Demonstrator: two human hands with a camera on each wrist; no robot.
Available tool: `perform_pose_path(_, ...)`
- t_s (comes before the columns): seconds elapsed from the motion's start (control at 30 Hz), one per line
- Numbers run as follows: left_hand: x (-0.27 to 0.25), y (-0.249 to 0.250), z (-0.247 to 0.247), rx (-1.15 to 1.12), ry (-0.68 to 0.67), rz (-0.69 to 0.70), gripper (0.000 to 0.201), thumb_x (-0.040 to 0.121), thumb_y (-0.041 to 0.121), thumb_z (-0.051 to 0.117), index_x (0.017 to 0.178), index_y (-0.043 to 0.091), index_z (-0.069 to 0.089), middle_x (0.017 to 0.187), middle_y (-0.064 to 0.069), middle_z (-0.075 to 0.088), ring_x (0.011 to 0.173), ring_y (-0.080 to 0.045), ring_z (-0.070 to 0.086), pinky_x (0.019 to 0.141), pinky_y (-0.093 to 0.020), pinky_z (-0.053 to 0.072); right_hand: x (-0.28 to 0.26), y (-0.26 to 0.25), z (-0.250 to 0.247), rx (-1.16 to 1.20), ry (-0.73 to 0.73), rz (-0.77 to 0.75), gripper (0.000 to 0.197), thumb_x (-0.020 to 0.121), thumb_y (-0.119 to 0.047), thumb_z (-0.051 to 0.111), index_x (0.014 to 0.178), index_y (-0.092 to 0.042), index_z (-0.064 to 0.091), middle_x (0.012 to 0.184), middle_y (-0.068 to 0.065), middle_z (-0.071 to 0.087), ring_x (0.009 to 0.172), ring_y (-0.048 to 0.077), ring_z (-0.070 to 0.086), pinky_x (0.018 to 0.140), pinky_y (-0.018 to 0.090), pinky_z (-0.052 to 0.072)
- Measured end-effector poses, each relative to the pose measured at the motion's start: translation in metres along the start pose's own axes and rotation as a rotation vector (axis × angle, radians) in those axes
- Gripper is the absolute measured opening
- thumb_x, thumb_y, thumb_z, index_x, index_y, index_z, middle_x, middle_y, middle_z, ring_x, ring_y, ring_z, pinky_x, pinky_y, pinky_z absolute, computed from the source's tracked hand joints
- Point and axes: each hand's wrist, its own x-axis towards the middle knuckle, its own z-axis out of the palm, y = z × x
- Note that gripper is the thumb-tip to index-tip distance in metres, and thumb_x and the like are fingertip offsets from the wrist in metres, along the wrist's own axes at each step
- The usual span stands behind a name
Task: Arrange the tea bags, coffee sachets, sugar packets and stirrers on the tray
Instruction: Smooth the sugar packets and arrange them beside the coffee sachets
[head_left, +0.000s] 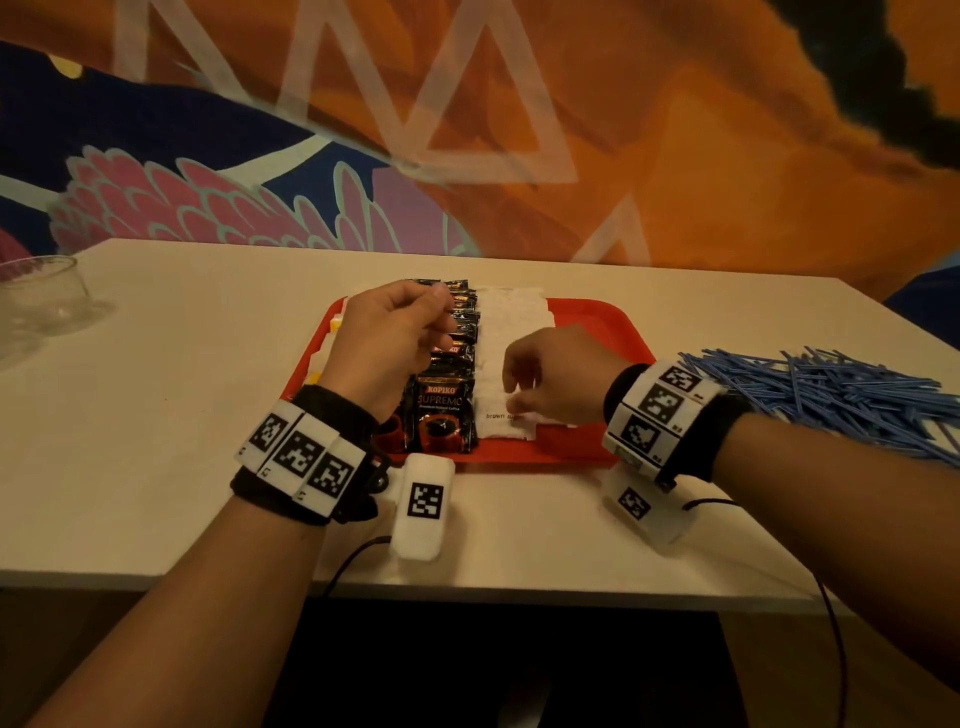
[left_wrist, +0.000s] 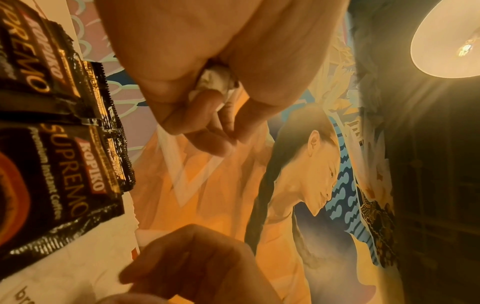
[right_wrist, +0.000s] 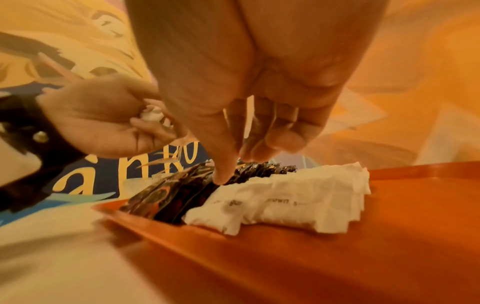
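Observation:
A red tray (head_left: 597, 322) (right_wrist: 337, 246) holds a row of black coffee sachets (head_left: 441, 410) (left_wrist: 52, 164) (right_wrist: 176, 195) and, to their right, a row of white sugar packets (head_left: 511, 322) (right_wrist: 298, 199). Yellow-and-white tea bags (head_left: 335, 325) peek out at the tray's left edge, mostly hidden by my left hand (head_left: 441, 312) (left_wrist: 223, 127) (right_wrist: 155, 123). That hand hovers over the coffee row, its fingers curled round a few crumpled sugar packets (left_wrist: 215, 80) (right_wrist: 152, 114). My right hand (head_left: 511, 400) (right_wrist: 231, 166) points down, thumb and fingertips touching the near end of the sugar row beside the coffee.
A loose heap of blue stirrers (head_left: 831, 395) lies on the white table to the right of the tray. A clear glass bowl (head_left: 41, 296) stands at the far left. The right part of the tray is bare red. A painted wall rises behind the table.

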Motion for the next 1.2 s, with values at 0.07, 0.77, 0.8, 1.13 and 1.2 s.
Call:
perform_pose_path(0.07, 0.001, 0.001, 0.001, -0.048, -0.019, -0.037, 0.027, 0.105, 0.026, 0.049, 0.090, 0.009, 0.064, 0.072, -0.002, 0.063, 0.059, -0.010, 0.056, 0.043, -0.017, 0.034, 0.001, 0.000, 0.007, -0.019, -0.079, -0.016, 0.013, 0.082, -0.023, 0.079, 0.093, -0.024, 0.072, 0.091, -0.007, 0.069, 0.085, 0.009, 0.063, 0.064, 0.021, 0.048)
perform_pose_path(0.77, 0.004, 0.009, 0.017, -0.242, -0.302, 0.001, 0.034, 0.106, 0.028, 0.040, 0.129, 0.009, 0.056, 0.135, -0.009, 0.061, 0.116, -0.023, 0.065, 0.089, -0.034, 0.056, -0.002, -0.033, -0.024, 1.079, 0.198, -0.054, 0.018, 0.083, 0.007, 0.070, 0.087, -0.009, 0.062, 0.083, 0.015, 0.066, 0.076, 0.025, 0.063, 0.059, 0.026, 0.050)
perform_pose_path(0.8, 0.004, 0.007, 0.016, -0.147, -0.285, 0.002, 0.035, 0.105, 0.030, 0.043, 0.127, 0.008, 0.058, 0.130, -0.010, 0.064, 0.114, -0.023, 0.066, 0.092, -0.035, 0.055, -0.002, -0.031, -0.025, 1.054, 0.238, -0.050, 0.019, 0.083, 0.007, 0.070, 0.085, -0.011, 0.062, 0.081, 0.013, 0.066, 0.073, 0.023, 0.063, 0.058, 0.025, 0.051)
perform_pose_path(1.13, 0.004, -0.002, 0.012, -0.100, -0.011, 0.112, 0.010, 0.090, 0.005, 0.068, 0.098, 0.010, 0.065, 0.086, -0.009, 0.075, 0.083, -0.026, 0.071, 0.073, -0.033, 0.058, -0.004, -0.019, -0.021, 1.032, 0.322, -0.037, 0.029, 0.078, 0.012, 0.068, 0.086, -0.012, 0.055, 0.072, 0.010, 0.066, 0.071, 0.027, 0.066, 0.061, 0.033, 0.049)
perform_pose_path(1.2, 0.004, -0.004, 0.017, -0.114, 0.027, 0.170, 0.017, 0.087, 0.002, 0.072, 0.098, 0.013, 0.063, 0.086, -0.011, 0.076, 0.080, -0.027, 0.071, 0.071, -0.032, 0.056, -0.004, -0.019, -0.019, 1.031, 0.369, -0.051, 0.031, 0.078, 0.009, 0.071, 0.084, -0.015, 0.054, 0.074, 0.009, 0.066, 0.073, 0.025, 0.065, 0.063, 0.036, 0.050)
